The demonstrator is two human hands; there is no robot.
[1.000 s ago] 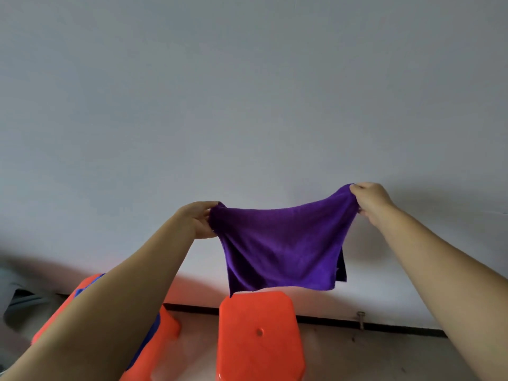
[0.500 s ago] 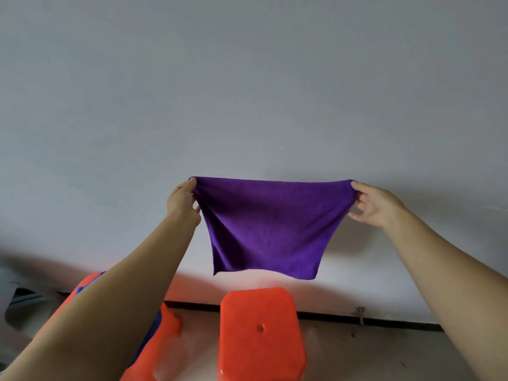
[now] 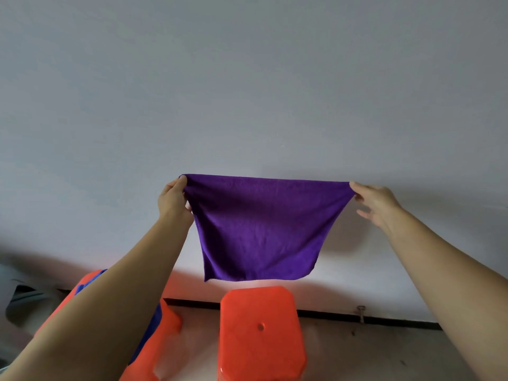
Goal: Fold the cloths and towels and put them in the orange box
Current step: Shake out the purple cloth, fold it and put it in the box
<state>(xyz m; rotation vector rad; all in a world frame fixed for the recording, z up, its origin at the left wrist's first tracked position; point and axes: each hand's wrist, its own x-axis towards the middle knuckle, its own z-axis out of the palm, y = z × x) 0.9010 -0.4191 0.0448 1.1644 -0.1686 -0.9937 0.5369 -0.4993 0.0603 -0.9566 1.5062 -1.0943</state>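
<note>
A purple cloth [image 3: 261,229] hangs spread out in the air in front of a pale wall. My left hand [image 3: 173,200] pinches its top left corner and my right hand [image 3: 375,204] pinches its top right corner, so the top edge is pulled taut and level. The lower edge hangs free just above an orange stool. At lower left stands the orange box [image 3: 162,345], mostly hidden behind my left forearm, with a blue cloth [image 3: 152,323] showing inside it.
An orange plastic stool [image 3: 261,334] with a small hole in its top stands on the floor below the cloth. A black skirting strip [image 3: 371,317] runs along the wall's base. A grey object [image 3: 22,301] lies at far left.
My hands have drawn apart and risen, stretching the sagging cloth until its top edge is straight. The cloth now hangs flatter and wider.
</note>
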